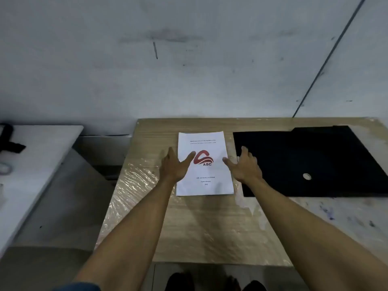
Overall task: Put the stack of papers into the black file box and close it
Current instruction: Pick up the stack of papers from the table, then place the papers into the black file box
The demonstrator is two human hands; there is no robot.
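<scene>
The stack of papers lies flat on the wooden table, its white cover sheet facing up with a red logo and the letters ABC printed near the middle. It is the landmark here: everything else sits around it.

The left hand is at the stack's left edge, palm down and fingers spread, with the thumb reaching over the cover toward the logo and the other fingers stretched along the table beside the paper. The right hand is at the stack's right edge, also spread, thumb pointing in over the sheet and fingers extended over the gap beyond it. Neither hand grips anything; whether the palms actually press on the paper cannot be told.

Just to the right of the stack, with a narrow strip of table between, lies the black file box, flat on the table, with a round hole in its upper face. To the left of the stack, crinkled clear plastic film covers the table surface. Farther left, apart from the table, stands a white surface.
</scene>
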